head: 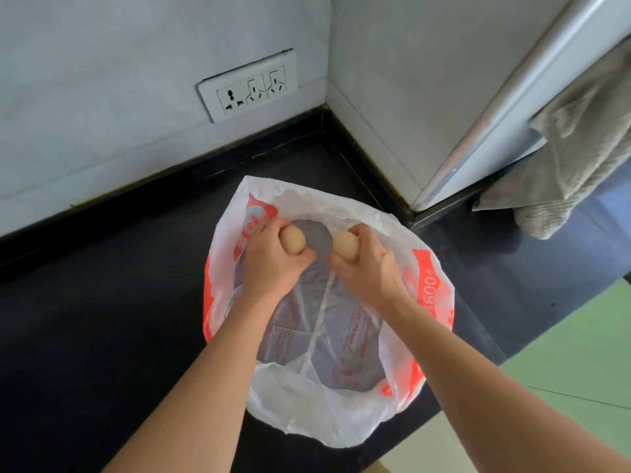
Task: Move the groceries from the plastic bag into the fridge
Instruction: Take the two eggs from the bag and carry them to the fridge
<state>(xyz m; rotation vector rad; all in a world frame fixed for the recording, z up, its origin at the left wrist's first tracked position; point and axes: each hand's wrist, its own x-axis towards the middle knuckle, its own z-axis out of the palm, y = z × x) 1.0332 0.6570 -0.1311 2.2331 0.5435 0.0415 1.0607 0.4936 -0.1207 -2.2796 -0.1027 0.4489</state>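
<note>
Item 1. Plastic bag [307,414]: white with orange print, lying open-mouthed on the black surface [102,319] near the wall corner; its thin bottom shows through the opening.

Item 2. Left egg [293,240]: brown, held in the left hand [273,268] over the far side of the bag's mouth. The fingers curl round its far side and the thumb closes beneath; its rounded top shows above the grip.

Item 3. Right egg [345,245]: brown, held in the right hand [370,268] just beside the first and apart from it. The fingers wrap over its right side, clamped on the shell.

Item 4. Fridge door [532,107]: pale, at upper right, with a beige towel [580,158] hanging from it.

Item 5. Socket panel [247,87]: white, on the back wall above the surface.

Item 6. Floor [563,370]: pale green, at lower right.
</note>
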